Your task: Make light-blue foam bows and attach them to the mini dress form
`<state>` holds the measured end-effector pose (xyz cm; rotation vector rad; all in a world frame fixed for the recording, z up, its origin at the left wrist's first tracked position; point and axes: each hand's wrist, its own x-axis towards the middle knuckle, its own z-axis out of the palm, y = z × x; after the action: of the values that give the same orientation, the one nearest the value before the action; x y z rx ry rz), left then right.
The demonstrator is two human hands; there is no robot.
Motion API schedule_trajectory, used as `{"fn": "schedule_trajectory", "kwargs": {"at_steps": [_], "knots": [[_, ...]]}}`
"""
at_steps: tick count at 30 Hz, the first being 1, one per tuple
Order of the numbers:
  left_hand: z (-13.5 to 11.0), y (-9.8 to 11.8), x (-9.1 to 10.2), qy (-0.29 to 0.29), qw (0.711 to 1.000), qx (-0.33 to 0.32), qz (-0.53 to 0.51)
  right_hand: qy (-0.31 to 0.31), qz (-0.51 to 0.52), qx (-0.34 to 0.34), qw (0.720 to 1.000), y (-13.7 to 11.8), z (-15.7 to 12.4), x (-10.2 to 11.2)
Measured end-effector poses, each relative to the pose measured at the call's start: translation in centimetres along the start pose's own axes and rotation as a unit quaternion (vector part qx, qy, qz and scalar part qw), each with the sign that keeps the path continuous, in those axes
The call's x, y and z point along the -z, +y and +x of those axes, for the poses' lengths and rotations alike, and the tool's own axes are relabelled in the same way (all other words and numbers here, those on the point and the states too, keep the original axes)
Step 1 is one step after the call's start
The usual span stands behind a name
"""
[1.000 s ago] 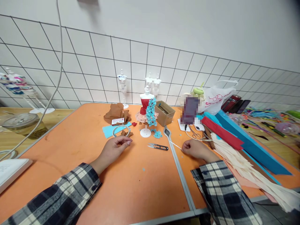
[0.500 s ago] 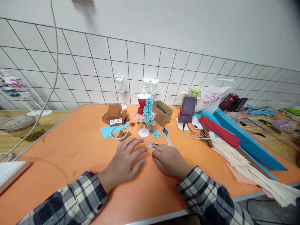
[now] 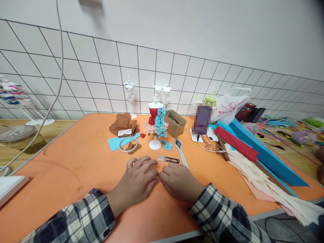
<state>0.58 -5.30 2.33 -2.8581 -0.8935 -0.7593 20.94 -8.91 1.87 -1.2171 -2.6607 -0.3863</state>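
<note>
Both my hands rest on the orange table [image 3: 83,158], side by side and touching at the fingertips. My left hand [image 3: 138,180] lies palm down with its fingers arched and slightly apart, and nothing shows in it. My right hand [image 3: 177,180] has its fingers curled under and pinched toward the left hand; what it holds, if anything, is hidden. Black-handled thread snips [image 3: 169,159] lie just beyond the right hand's knuckles. Farther back stands a small white mannequin [image 3: 155,121] in a red and teal ruffled dress.
A hoop [image 3: 128,144], blue paper and brown cloth [image 3: 124,123] lie back left. A cardboard box [image 3: 178,123], a propped phone [image 3: 202,118] and scissors [image 3: 208,144] sit back right. Red, blue and cream paper sheets [image 3: 253,158] cover the right side. A metal seam [image 3: 182,153] splits the table.
My right hand came in from the right side to the middle. My left hand drew back from the hoop, lay flat, then arched its fingers against the right hand.
</note>
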Motion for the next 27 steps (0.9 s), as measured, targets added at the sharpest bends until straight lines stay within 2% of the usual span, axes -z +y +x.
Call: {"fn": "schedule_trajectory", "kwargs": {"at_steps": [9,16,21,24,27], "knots": [[-0.2,0.3,-0.6,0.002,1.0,0.018,0.018,0.003,0.003,-0.003,1.0,-0.4,-0.1,-0.3],[-0.2,0.0,-0.8,0.002,1.0,0.007,-0.014,0.009,0.017,-0.016,1.0,-0.3,-0.1,-0.6],[0.1,0.2,-0.2,-0.02,0.998,0.002,-0.054,0.027,0.036,-0.037,0.998,-0.5,0.0,-0.8],[0.3,0.6,0.0,-0.021,0.992,0.037,-0.12,0.063,0.053,-0.051,0.995,-1.0,0.2,-1.0],[0.6,0.8,-0.3,0.022,0.97,0.114,-0.212,0.117,0.063,-0.069,0.989,-1.5,0.5,-1.1]]}}
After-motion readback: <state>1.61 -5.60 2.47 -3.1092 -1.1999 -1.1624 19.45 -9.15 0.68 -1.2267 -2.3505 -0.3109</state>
